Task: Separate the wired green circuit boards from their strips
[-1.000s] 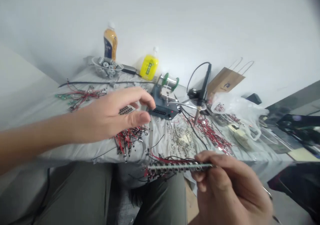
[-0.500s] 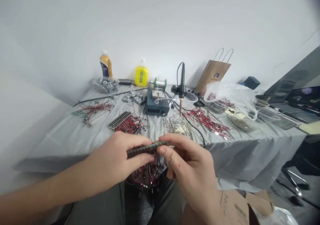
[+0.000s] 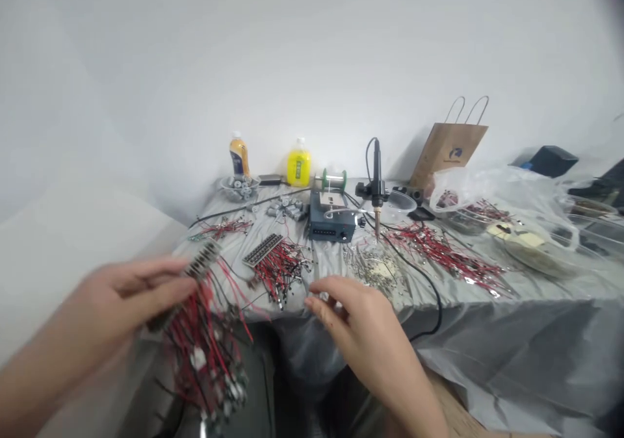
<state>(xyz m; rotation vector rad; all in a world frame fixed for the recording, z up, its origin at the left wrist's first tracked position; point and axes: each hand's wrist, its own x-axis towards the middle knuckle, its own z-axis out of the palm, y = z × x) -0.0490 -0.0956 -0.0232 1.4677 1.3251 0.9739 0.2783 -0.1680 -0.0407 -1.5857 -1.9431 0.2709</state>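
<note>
My left hand point(image 3: 141, 292) grips a perforated circuit board point(image 3: 202, 260) by its edge, thumb on the near side. A thick bunch of red and black wires point(image 3: 205, 347) hangs from the board, blurred by motion, with small metal parts at the ends. My right hand point(image 3: 355, 318) hovers before the table edge, thumb and forefinger brought close in a pinch; whatever may be between the tips is too small to make out. Between the hands on the table lies a second board point(image 3: 263, 249) with red-wired pieces point(image 3: 280, 272) beside it.
A soldering iron in a stand point(image 3: 377, 184) points down by a blue control box point(image 3: 331, 223). Loose small metal parts point(image 3: 375, 269) and red wires point(image 3: 443, 256) lie to the right. Behind are a solder spool point(image 3: 334, 179), bottles point(image 3: 298, 165) and a paper bag point(image 3: 451, 145).
My left hand has carried the wired board left, away from my right hand, which has let go of it. The camera view has turned a little left.
</note>
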